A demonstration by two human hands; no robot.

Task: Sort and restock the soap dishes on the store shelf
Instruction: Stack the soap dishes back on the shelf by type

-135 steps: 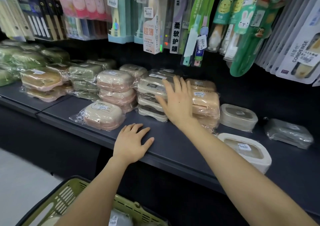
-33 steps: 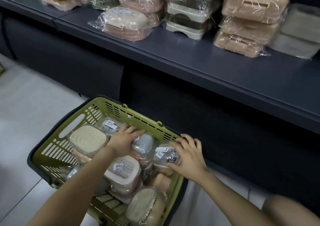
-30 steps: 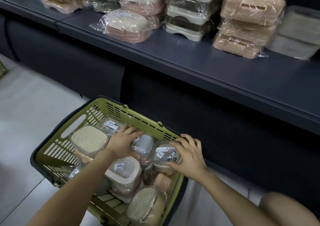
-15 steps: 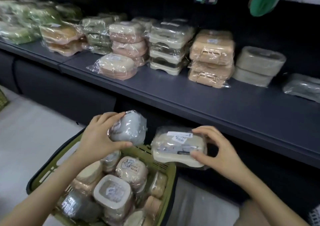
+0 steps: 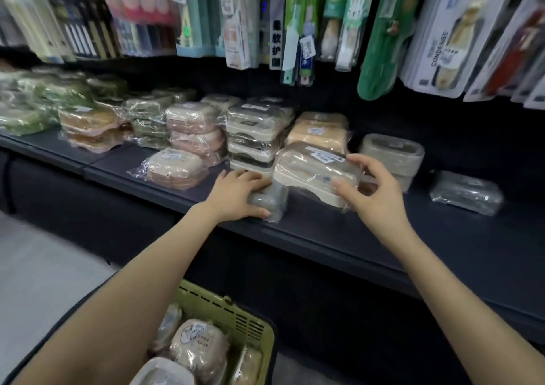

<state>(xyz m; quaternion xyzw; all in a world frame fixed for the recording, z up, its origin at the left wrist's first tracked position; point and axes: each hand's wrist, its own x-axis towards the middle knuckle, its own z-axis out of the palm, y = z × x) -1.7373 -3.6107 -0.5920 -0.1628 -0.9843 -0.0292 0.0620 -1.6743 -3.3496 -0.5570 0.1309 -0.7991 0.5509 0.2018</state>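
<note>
Right now my left hand [image 5: 236,191] curls round a grey wrapped soap dish [image 5: 272,201] on the dark shelf [image 5: 442,237] at frame centre. My right hand [image 5: 374,193] pinches a cream soap dish [image 5: 312,169] by its right end, just above the shelf. That cream dish blocks the lower part of the tan stack [image 5: 318,132] behind it. Hanging toothbrush packs [image 5: 351,16] crowd the top. At the bottom, the green basket [image 5: 236,311] is cut off, partly covered by my left forearm. The far-left green stacks [image 5: 44,101] are blurred.

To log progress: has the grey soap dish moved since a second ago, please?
Yes: the left hand carried the grey soap dish up from the basket onto the shelf.
</note>
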